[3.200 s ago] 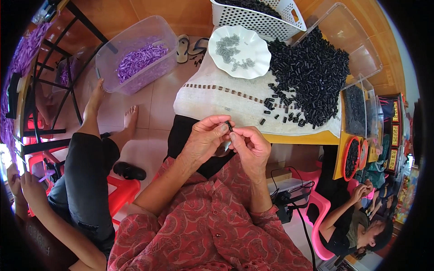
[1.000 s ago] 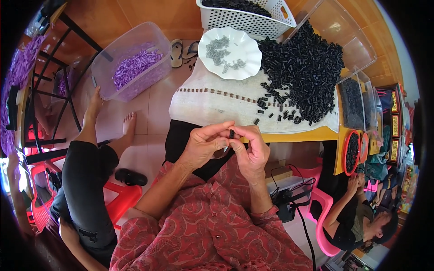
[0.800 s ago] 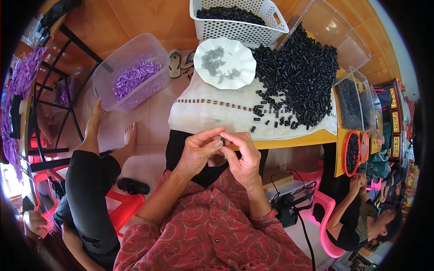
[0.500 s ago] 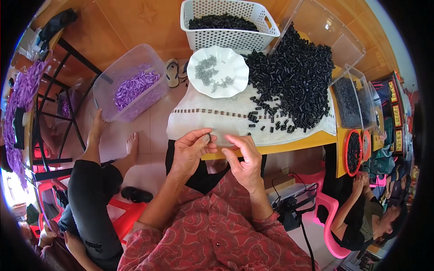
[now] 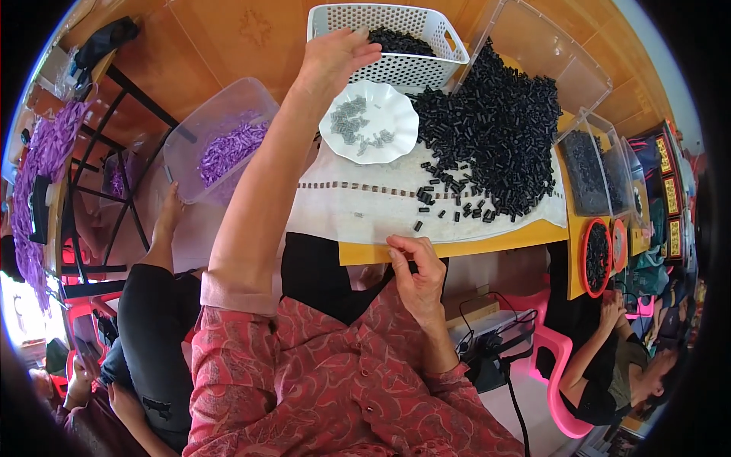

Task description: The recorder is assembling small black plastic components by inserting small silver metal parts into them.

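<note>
My left hand (image 5: 335, 59) is stretched far forward over the left part of the white perforated basket (image 5: 346, 68), fingers extended, with nothing visible in them. Small black pieces (image 5: 400, 42) fill the basket's bottom. Close to the table's front edge, my right hand (image 5: 419, 278) has thumb and index fingertips brought together; anything between them is too small to make out. Between the hands stands a white scalloped plate (image 5: 400, 126) with small clear pieces (image 5: 349, 122) on it. A large pile of short black tubular pieces (image 5: 495, 129) covers the right of the white cloth (image 5: 327, 202).
A clear bin (image 5: 179, 152) of purple pieces stands at left, beside a black metal frame (image 5: 114, 137). Clear boxes (image 5: 586, 167) and a red round tray (image 5: 595, 259) of black pieces are at right. Other people sit on both sides, one on a pink chair (image 5: 560, 358).
My left hand has gone from near the table's front edge up and forward to the basket; the dark piece it held no longer shows. My right thumb and index finger have come together.
</note>
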`<move>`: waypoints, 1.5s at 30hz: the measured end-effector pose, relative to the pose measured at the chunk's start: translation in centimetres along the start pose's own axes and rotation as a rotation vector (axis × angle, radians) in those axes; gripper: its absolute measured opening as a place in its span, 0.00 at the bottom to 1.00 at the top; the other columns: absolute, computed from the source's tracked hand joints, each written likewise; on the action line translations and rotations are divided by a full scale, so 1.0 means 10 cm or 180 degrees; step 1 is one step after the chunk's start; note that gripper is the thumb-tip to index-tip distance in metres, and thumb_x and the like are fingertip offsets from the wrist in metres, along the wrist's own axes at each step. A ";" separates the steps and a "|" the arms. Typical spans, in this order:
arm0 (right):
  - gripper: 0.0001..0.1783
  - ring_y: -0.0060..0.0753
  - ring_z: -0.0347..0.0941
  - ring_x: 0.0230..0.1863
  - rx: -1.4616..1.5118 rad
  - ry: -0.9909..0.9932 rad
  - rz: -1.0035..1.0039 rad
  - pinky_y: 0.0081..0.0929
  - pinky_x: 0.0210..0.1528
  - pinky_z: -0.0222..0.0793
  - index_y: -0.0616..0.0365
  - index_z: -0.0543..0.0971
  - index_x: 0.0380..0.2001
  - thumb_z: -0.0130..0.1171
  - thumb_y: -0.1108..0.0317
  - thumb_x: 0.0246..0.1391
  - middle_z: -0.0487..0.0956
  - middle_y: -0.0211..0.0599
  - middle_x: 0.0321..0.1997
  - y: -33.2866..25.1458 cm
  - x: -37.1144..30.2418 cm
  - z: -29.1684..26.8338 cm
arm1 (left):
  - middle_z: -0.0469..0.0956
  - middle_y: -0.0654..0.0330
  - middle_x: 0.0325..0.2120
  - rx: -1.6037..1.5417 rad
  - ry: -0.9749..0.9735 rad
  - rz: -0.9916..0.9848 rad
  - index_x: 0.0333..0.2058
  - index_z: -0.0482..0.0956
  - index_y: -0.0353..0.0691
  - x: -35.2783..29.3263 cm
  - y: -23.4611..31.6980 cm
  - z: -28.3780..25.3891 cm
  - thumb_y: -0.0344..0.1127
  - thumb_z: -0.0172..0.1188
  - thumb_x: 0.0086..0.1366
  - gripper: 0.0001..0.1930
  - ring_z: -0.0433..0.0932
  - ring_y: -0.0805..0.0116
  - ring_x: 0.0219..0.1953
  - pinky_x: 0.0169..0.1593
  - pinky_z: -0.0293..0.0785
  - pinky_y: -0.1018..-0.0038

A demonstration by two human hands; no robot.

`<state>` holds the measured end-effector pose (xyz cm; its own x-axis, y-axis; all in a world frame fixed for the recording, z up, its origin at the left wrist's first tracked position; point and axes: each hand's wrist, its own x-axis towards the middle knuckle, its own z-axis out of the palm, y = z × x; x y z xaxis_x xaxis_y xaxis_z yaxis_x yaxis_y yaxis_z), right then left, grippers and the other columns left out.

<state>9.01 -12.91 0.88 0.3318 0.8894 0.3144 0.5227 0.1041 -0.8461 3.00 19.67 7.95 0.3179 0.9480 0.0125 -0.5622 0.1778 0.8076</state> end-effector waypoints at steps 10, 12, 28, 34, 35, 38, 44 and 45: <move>0.09 0.38 0.73 0.29 -0.0265 0.0364 -0.0113 0.27 0.29 0.68 0.63 0.78 0.33 0.61 0.82 0.47 0.78 0.40 0.29 0.27 0.05 -0.03 | 0.80 0.63 0.27 0.2707 -0.0570 -0.0452 0.34 0.82 0.32 -1.38 -0.34 -0.37 0.32 0.63 0.59 0.09 0.73 0.81 0.26 0.32 0.70 0.82; 0.09 0.39 0.73 0.29 -0.0258 0.0328 -0.0155 0.29 0.30 0.68 0.63 0.77 0.33 0.61 0.82 0.46 0.78 0.41 0.29 0.27 0.08 0.00 | 0.80 0.58 0.25 0.3017 -0.0519 0.0043 0.33 0.82 0.34 -1.60 -0.49 -0.57 0.31 0.63 0.57 0.08 0.76 0.73 0.26 0.31 0.71 0.77; 0.08 0.33 0.75 0.30 -0.0527 0.0236 -0.0184 0.24 0.31 0.70 0.61 0.78 0.34 0.61 0.81 0.48 0.79 0.40 0.31 0.31 0.04 -0.05 | 0.74 0.49 0.26 0.4631 -0.0073 0.1045 0.36 0.81 0.39 -1.74 -0.73 -0.62 0.28 0.58 0.55 0.09 0.77 0.49 0.30 0.34 0.73 0.59; 0.09 0.43 0.73 0.31 -0.0530 0.0254 -0.0377 0.33 0.32 0.69 0.61 0.77 0.31 0.61 0.82 0.44 0.77 0.40 0.28 0.32 0.05 -0.03 | 0.74 0.50 0.25 0.4975 0.0043 0.0979 0.35 0.82 0.41 -1.68 -0.82 -0.58 0.32 0.62 0.56 0.08 0.77 0.51 0.28 0.32 0.71 0.60; 0.09 0.43 0.73 0.31 -0.0548 0.0272 -0.0369 0.33 0.32 0.69 0.61 0.77 0.31 0.61 0.82 0.44 0.77 0.40 0.28 0.32 0.05 -0.03 | 0.74 0.50 0.25 0.4962 0.0018 0.0985 0.35 0.82 0.41 -1.67 -0.83 -0.59 0.32 0.62 0.56 0.08 0.77 0.51 0.28 0.32 0.71 0.60; 0.08 0.43 0.73 0.31 -0.0555 0.0204 -0.0338 0.33 0.32 0.69 0.60 0.77 0.31 0.61 0.81 0.45 0.78 0.40 0.28 0.31 0.05 -0.04 | 0.75 0.52 0.24 0.4930 0.0199 0.1210 0.32 0.83 0.41 -1.64 -0.88 -0.59 0.33 0.64 0.55 0.07 0.77 0.52 0.27 0.31 0.72 0.62; 0.08 0.43 0.74 0.31 -0.0596 0.0296 -0.0303 0.33 0.31 0.69 0.61 0.77 0.32 0.61 0.81 0.45 0.78 0.40 0.28 0.33 0.07 -0.11 | 0.78 0.54 0.24 0.4487 0.0284 0.1361 0.28 0.83 0.41 -1.60 -0.95 -0.59 0.34 0.66 0.52 0.06 0.78 0.56 0.26 0.31 0.72 0.65; 0.08 0.43 0.74 0.31 -0.0594 0.0293 -0.0302 0.33 0.31 0.69 0.61 0.77 0.32 0.61 0.81 0.45 0.78 0.40 0.28 0.33 0.06 -0.11 | 0.77 0.56 0.23 0.4493 0.0306 0.1405 0.28 0.83 0.42 -1.60 -0.96 -0.60 0.34 0.66 0.51 0.05 0.77 0.56 0.26 0.30 0.72 0.64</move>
<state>11.85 -12.50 -1.23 0.3400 0.8344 0.4339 0.6884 0.0935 -0.7193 -1.29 4.39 -3.52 0.2405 0.8794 0.4108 0.6093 -0.4663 0.6413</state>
